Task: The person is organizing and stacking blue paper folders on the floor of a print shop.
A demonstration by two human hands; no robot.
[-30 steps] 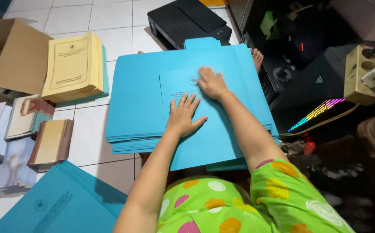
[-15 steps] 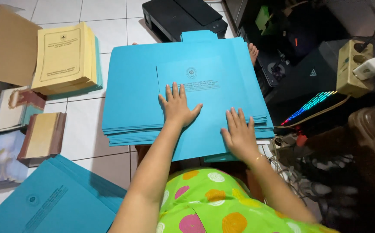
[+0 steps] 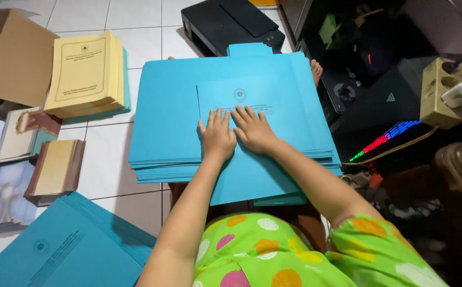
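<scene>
Head view: left hand [image 3: 217, 135] and right hand [image 3: 253, 130] press flat, fingers spread, gripping nothing, on smooth blue card folder [image 3: 252, 133] atop the folder stack [image 3: 167, 133]; white tiled floor [image 3: 108, 165] lies open leftward.

White tiled floor [image 3: 108, 159]; dark cluttered equipment right, rainbow-lit keyboard [image 3: 385, 139].

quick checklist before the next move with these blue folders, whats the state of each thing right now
1. Both hands flat on the top blue sheet: ok. Left hand and right hand lie side by side on the top blue sheet.
2. Fingers clear of the fold edges: ok, palms rest mid-sheet.
3. Top sheet squared with the blue stack: not ok, its near edge overhangs towards the person's lap.
4. Stack edges aligned: not ok, the layers fan out slightly at the near left side.
5. Yellow booklet pile apart from the stack: ok, bare tile floor shows between them.
6. Crease quality under the palms: cannot tell.
</scene>
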